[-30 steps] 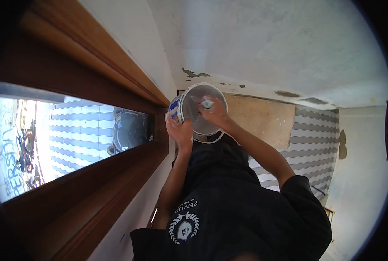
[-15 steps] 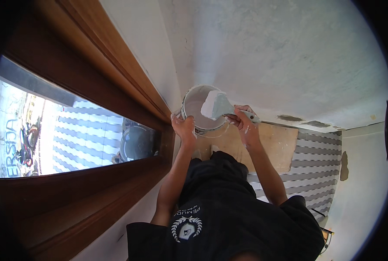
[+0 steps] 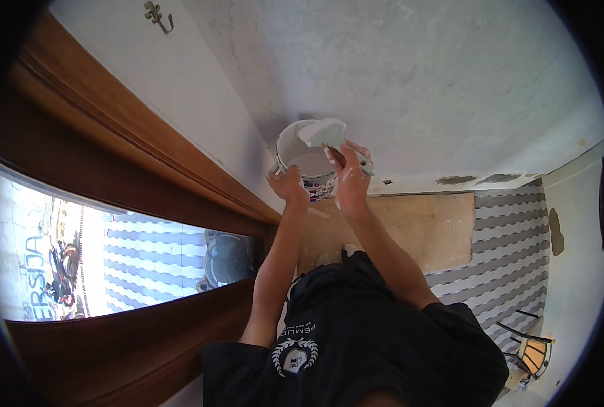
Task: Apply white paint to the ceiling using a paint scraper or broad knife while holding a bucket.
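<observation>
My left hand [image 3: 289, 184] grips the rim of a white paint bucket [image 3: 320, 188], its fingers wrapped over the near left edge. Pale paint [image 3: 311, 163] lies inside the bucket. In my right hand [image 3: 351, 167] is a wide paintbrush [image 3: 327, 133], held by its handle, with the paint-loaded bristles over the bucket's opening. White paint spots both hands. Whether the bristles touch the rim I cannot tell.
A brown wooden window frame [image 3: 146, 152] runs along my left. Ahead rises a pale, patchy wall [image 3: 410, 81], with a metal hook [image 3: 158, 17] on the wall at upper left. A board [image 3: 417, 230] covers part of the striped floor [image 3: 505, 237]; a chair-like object [image 3: 534, 356] stands at lower right.
Both hands have lifted the bucket and brush farther forward, up against the wall. The brush has shifted left over the bucket, and the view has tilted so the hook now shows.
</observation>
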Available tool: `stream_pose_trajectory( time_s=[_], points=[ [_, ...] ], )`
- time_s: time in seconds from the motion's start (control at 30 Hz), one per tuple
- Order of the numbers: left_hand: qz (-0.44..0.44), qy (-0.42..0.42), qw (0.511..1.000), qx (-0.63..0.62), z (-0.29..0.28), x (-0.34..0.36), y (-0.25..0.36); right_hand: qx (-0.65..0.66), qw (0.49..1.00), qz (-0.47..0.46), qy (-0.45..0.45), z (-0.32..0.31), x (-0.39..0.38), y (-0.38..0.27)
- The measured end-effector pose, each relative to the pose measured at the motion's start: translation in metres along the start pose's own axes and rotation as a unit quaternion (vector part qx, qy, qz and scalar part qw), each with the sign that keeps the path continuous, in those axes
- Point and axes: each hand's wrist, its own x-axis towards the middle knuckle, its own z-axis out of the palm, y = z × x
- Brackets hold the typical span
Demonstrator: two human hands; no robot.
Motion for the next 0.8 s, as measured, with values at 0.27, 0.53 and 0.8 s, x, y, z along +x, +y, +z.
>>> stream_pose_trajectory(
  time_s=[0.27,0.53,0.8],
  points=[
    [-0.068,-0.004,0.997,0.026,-0.018,0.003,-0.002,0.040,0.984,-0.139,0.107,0.083,0.057,0.047],
    [-0.098,-0.055,0.994,0.001,-0.091,0.041,-0.064,-0.122,0.900,-0.362,0.210,0.182,0.077,0.056],
    [0.181,-0.219,0.877,0.387,-0.109,0.029,-0.030,0.079,0.930,-0.356,-0.042,0.218,0.039,0.005]
  ],
)
